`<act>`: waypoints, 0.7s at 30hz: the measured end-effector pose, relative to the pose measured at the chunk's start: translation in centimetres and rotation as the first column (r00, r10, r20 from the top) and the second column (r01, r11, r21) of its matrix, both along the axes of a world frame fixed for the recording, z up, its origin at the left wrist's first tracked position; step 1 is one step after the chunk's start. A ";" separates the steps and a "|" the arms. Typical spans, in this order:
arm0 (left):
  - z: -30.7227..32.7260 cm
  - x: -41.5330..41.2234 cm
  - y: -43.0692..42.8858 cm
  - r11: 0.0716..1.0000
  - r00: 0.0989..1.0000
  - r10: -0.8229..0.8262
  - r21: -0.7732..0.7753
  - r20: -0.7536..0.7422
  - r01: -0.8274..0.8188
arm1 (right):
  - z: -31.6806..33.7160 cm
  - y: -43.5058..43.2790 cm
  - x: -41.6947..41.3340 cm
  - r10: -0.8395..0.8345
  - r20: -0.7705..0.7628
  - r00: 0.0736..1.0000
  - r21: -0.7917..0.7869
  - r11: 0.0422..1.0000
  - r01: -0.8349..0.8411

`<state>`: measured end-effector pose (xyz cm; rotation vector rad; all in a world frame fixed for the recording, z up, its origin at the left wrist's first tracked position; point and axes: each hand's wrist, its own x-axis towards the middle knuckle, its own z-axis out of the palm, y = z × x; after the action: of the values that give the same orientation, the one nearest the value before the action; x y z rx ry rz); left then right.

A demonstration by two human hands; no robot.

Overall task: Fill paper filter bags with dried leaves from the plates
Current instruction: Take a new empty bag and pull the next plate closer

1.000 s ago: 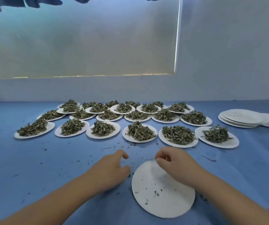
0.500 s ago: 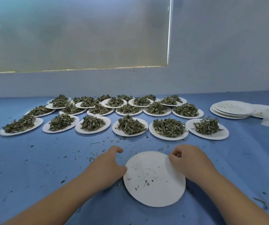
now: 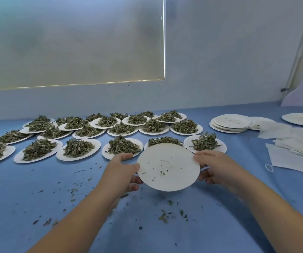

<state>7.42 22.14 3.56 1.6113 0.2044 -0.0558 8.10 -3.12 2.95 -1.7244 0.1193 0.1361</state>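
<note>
Gripping noted at centre frame: a nearly empty paper plate (image 3: 167, 156) is held by both hands clear of the blue tabletop (image 3: 37, 189) and tilted toward the camera. The left hand (image 3: 121, 170) is curled round the left rim, thumb on top and fingers beneath. The right hand (image 3: 218, 168) is clamped likewise on the right rim. Only leaf flecks are seen on this plate. Dried leaves (image 3: 77, 147) are heaped on full plates (image 3: 60, 156), ranged in rows across the middle left. A stack of empty plates (image 3: 231, 123) is recorded at middle right, with paper filter bags (image 3: 293, 143) lying flat just beside it toward the right edge. Crumbs (image 3: 165, 216) are scattered at lower centre.
</note>
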 end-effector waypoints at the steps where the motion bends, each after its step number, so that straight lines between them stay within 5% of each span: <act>1: 0.2 0.4 -0.9 1.000 1.000 -0.010 -0.023 0.012 0.011 | 0.1 -0.9 -0.1 0.004 -0.007 1.000 0.016 1.000 -0.004; 11: 0.6 4.1 -12.0 0.972 0.994 -0.089 -0.214 0.056 0.099 | 0.8 -9.9 0.0 -0.156 -0.077 0.985 0.293 0.940 0.172; 14: -1.3 5.0 -13.5 0.997 0.971 -0.060 0.055 0.232 0.048 | 0.5 -12.7 1.0 -0.268 -0.091 0.959 0.356 0.891 0.283; 17: -3.2 5.5 -13.3 0.904 0.931 -0.162 0.427 0.327 0.007 | 0.3 -15.1 2.6 -0.436 -0.066 0.897 0.434 0.797 0.420; 21: -3.4 5.9 -12.6 0.884 0.935 -0.173 0.467 0.311 0.008 | 0.1 -17.3 5.9 -0.587 -0.071 0.806 0.518 0.669 0.533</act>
<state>13.35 9.50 0.20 2.0748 -0.1470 0.2194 14.02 -20.39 3.08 -1.0794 0.4942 -0.3603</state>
